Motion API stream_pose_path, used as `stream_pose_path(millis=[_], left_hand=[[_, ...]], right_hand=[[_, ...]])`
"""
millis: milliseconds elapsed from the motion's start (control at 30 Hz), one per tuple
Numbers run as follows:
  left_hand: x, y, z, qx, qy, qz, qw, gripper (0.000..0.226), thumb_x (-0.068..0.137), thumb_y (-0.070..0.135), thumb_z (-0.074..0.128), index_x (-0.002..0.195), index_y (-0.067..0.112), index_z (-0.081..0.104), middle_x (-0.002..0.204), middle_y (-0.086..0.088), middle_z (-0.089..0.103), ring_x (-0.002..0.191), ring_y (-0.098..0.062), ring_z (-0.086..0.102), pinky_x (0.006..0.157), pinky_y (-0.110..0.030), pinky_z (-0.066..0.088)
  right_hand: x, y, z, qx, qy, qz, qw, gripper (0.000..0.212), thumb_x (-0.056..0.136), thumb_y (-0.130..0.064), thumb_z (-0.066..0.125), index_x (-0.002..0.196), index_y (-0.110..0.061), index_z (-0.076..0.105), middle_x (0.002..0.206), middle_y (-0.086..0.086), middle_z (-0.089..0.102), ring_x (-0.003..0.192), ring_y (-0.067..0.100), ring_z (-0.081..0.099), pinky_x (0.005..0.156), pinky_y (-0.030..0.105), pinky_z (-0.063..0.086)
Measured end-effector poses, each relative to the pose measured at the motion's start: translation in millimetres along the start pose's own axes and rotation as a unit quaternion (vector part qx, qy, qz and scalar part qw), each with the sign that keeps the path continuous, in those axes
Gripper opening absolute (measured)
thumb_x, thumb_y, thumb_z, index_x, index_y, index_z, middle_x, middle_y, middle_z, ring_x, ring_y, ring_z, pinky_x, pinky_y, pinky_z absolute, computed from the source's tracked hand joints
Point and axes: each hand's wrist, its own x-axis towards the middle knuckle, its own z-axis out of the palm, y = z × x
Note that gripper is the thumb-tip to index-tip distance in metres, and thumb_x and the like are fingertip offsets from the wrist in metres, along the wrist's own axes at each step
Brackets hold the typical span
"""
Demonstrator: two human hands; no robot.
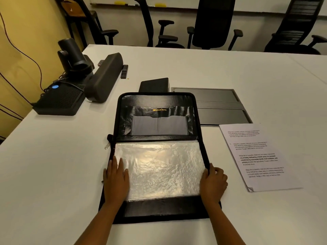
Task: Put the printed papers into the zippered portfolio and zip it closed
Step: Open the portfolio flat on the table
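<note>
Two bare hands rest on an open portfolio point(157, 152) lying flat on a white table point(53, 165). The left hand point(115, 181) lies palm down, fingers spread, on the clear sleeve point(159, 170) at the left edge. The right hand point(213, 184) curls around the right zipper edge. The papers point(260, 156) lie on the table just right of the portfolio, not yet inside. A zipper pull point(107, 145) hangs at the left spine.

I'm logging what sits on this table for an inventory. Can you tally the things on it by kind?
Portfolio, open: 1
Stack of printed papers: 1
Camera: 1
Speaker bar: 1
Black box with blue button: 1
Remote: 1
Black tablet-like slab: 1
Grey hatch set in the table: 1
Total: 8
</note>
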Motion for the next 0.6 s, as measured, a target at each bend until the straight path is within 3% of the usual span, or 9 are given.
stream_pose_path(millis=[233,600], left_hand=[[-19.5,-3.8,-7.9,-0.083,0.007,-0.036,0.996,0.053,0.097,0.021,0.042,0.146,0.009,0.025,0.156,-0.015,0.016,0.145,-0.031,0.017,0.118,-0.041,0.019],[-0.7,-6.1,-13.7,-0.014,-0.035,-0.003,0.999,0.054,0.101,0.026,0.029,0.149,0.010,0.009,0.158,-0.014,0.005,0.147,-0.028,0.007,0.121,-0.039,0.011]], right_hand=[[-21.8,23.8,-7.3,0.025,0.006,-0.024,0.999,0.035,0.094,-0.014,0.050,0.129,-0.008,0.054,0.118,0.021,0.056,0.104,0.036,0.049,0.085,0.042,0.043],[-10.8,11.7,-4.8,-0.003,-0.025,-0.054,0.998,0.038,0.097,-0.017,0.045,0.133,-0.006,0.047,0.124,0.021,0.052,0.108,0.034,0.048,0.087,0.041,0.044]])
